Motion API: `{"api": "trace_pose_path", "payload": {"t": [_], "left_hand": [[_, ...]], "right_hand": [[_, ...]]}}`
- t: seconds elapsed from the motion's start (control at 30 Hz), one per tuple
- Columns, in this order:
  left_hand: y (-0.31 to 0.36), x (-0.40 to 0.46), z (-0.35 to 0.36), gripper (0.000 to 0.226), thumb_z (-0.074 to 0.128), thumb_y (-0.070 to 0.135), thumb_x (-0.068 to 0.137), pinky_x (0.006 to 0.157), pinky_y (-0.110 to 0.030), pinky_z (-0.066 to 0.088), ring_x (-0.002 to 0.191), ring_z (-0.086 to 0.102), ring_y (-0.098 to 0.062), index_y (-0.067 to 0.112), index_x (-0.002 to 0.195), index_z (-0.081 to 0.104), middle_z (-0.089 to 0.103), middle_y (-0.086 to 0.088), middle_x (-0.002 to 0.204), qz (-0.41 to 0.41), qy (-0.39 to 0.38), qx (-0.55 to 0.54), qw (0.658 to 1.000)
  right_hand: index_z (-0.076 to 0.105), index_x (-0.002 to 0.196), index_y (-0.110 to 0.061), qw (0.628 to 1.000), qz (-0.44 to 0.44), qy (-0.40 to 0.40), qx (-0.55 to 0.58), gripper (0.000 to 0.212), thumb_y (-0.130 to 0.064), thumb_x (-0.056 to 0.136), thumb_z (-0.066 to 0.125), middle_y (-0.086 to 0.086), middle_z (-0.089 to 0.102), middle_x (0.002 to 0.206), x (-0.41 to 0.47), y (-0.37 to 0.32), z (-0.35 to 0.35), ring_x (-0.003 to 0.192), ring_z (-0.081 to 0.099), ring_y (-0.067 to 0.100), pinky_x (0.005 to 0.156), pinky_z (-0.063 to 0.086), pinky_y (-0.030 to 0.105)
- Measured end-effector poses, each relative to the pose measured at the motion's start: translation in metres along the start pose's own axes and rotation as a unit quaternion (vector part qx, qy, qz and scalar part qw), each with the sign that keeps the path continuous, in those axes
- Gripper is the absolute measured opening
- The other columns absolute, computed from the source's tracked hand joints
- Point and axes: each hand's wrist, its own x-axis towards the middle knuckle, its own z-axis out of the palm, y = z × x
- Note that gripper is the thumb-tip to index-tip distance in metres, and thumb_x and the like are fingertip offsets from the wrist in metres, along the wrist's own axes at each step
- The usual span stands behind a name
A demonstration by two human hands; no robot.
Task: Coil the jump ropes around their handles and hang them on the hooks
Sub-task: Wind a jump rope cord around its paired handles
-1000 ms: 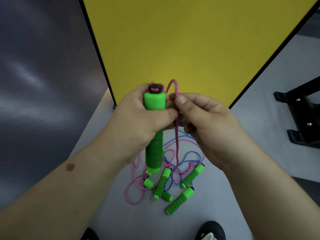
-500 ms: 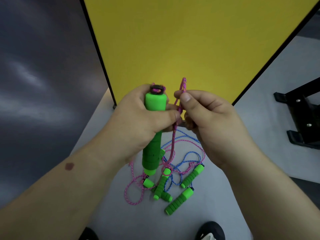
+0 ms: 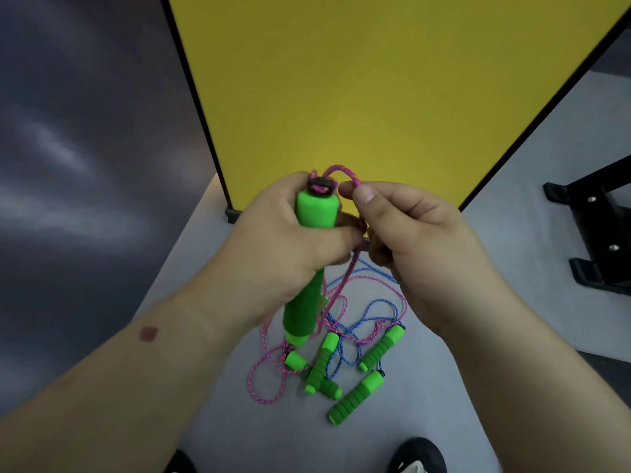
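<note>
Yellow panel (image 3: 375, 97) behind; left hand (image 3: 283, 247) grips green handle (image 3: 309, 268), right hand (image 3: 420, 240) pinches pink rope (image 3: 341, 170).

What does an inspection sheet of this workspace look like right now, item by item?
Surface: grey floor.
Job's things: green handle upright in left hand; pink rope pinched by right hand.
Clutter: spare handles and blue rope tangled on the floor.
Hands: both gripping.
Cables: nothing seen.
Surroundings: yellow panel, black stand, shoe; no hooks seen.
</note>
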Motion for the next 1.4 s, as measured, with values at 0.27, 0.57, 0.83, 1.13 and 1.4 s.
{"api": "trace_pose_path", "payload": {"t": [0.27, 0.57, 0.83, 1.13, 1.4], "left_hand": [[0.011, 0.007, -0.011, 0.026, 0.068, -0.008, 0.091, 0.069, -0.036, 0.06, 0.08, 0.075, -0.024, 0.009, 0.1, 0.05, 0.067, -0.011, 0.088, 0.0, 0.108, -0.215, 0.971], [0.002, 0.005, -0.012, 0.023, 0.077, -0.002, 0.074, 0.072, -0.049, 0.061, 0.073, 0.066, -0.025, 0.003, 0.09, 0.061, 0.07, -0.02, 0.079, 0.015, -0.01, -0.013, 1.0], [0.013, 0.005, -0.009, 0.027, 0.072, -0.01, 0.086, 0.067, -0.039, 0.063, 0.076, 0.075, -0.023, 0.011, 0.089, 0.056, 0.074, -0.005, 0.081, 0.026, 0.079, -0.148, 0.986], [0.002, 0.002, -0.006, 0.03, 0.081, 0.007, 0.07, 0.084, -0.069, 0.057, 0.077, 0.07, -0.037, 0.012, 0.092, 0.063, 0.071, -0.016, 0.081, 0.003, 0.005, 0.0, 1.0], [0.015, 0.006, -0.012, 0.029, 0.071, -0.008, 0.088, 0.067, -0.037, 0.061, 0.077, 0.076, -0.022, 0.016, 0.087, 0.055, 0.073, -0.008, 0.084, 0.028, 0.086, -0.182, 0.979]], "right_hand": [[0.078, 0.093, -0.019, 0.988, 0.038, -0.08, -0.123, 0.01, -0.019, 0.096, 0.068, 0.0, 0.069, 0.075, -0.001, 0.006, -0.001, 0.064, 0.055, 0.011, 0.061, 0.048, 0.026], [0.08, 0.091, -0.021, 0.996, -0.078, -0.004, -0.038, 0.013, -0.016, 0.095, 0.069, 0.005, 0.072, 0.074, -0.004, -0.006, 0.004, 0.069, 0.058, 0.013, 0.066, 0.054, 0.043], [0.078, 0.088, -0.015, 0.988, 0.043, -0.07, -0.128, 0.02, -0.026, 0.098, 0.064, -0.006, 0.065, 0.063, -0.002, 0.003, -0.001, 0.059, 0.053, 0.008, 0.059, 0.044, 0.024], [0.077, 0.093, -0.019, 0.998, -0.061, -0.021, 0.009, 0.015, -0.013, 0.097, 0.064, -0.011, 0.075, 0.076, -0.003, -0.004, 0.002, 0.063, 0.062, -0.003, 0.065, 0.051, 0.016], [0.079, 0.091, -0.023, 0.979, 0.043, -0.119, -0.161, 0.017, -0.034, 0.094, 0.067, 0.011, 0.073, 0.082, 0.0, 0.006, -0.004, 0.07, 0.054, 0.011, 0.067, 0.043, 0.033]]}}
